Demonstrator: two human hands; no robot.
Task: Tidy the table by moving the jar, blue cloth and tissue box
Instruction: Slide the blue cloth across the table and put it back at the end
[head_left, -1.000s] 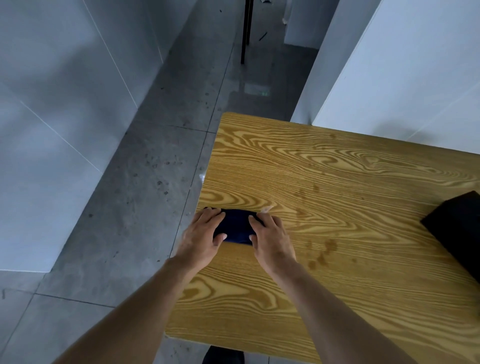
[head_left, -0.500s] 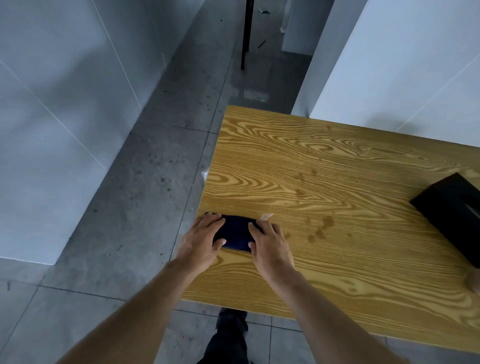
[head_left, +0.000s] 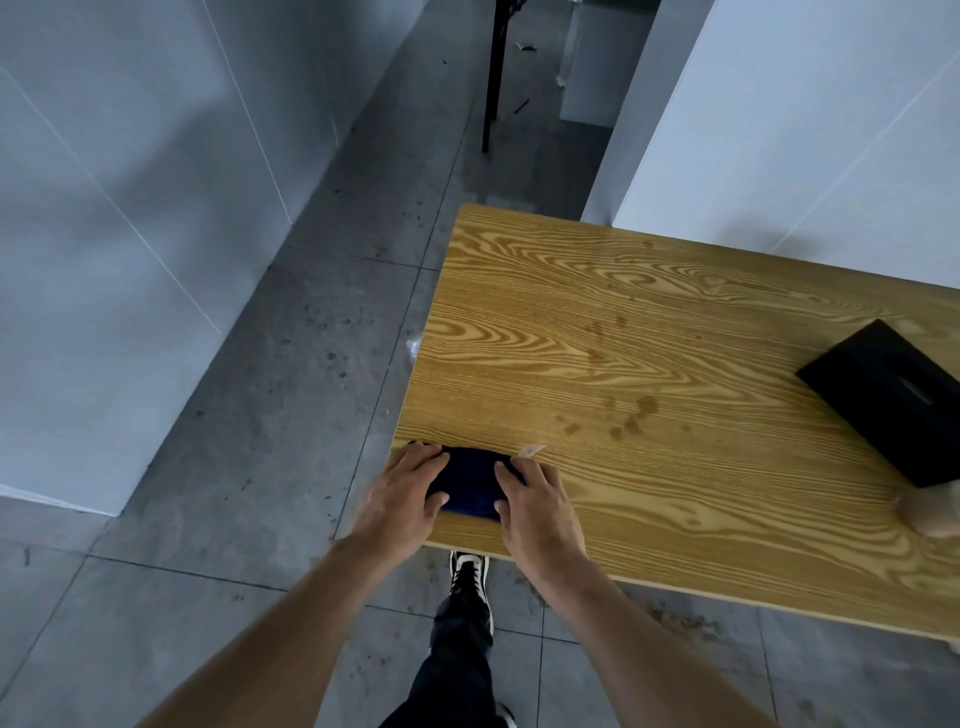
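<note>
A folded dark blue cloth (head_left: 470, 488) lies at the near left corner of the wooden table (head_left: 649, 322). My left hand (head_left: 402, 493) covers its left end and my right hand (head_left: 537, 506) its right end, with fingers laid over the top and thumbs at its near edge. A small pale tag (head_left: 531, 451) sticks out by my right fingertips. The black tissue box (head_left: 893, 400) sits at the table's right side. A pale blurred object (head_left: 932, 512), cut off by the frame edge, sits just in front of the box; I cannot tell what it is.
Dark stains (head_left: 631, 418) mark the tabletop between cloth and box. A white wall (head_left: 805, 130) runs along the table's far side. Grey tiled floor (head_left: 260, 415) lies to the left, with a black pole (head_left: 493, 78) standing farther off. My leg and shoe (head_left: 467, 571) are below the table's near edge.
Both hands have slid the blue cloth along the table's left edge toward the near corner. The view has pulled back, showing more of the tissue box and the floor.
</note>
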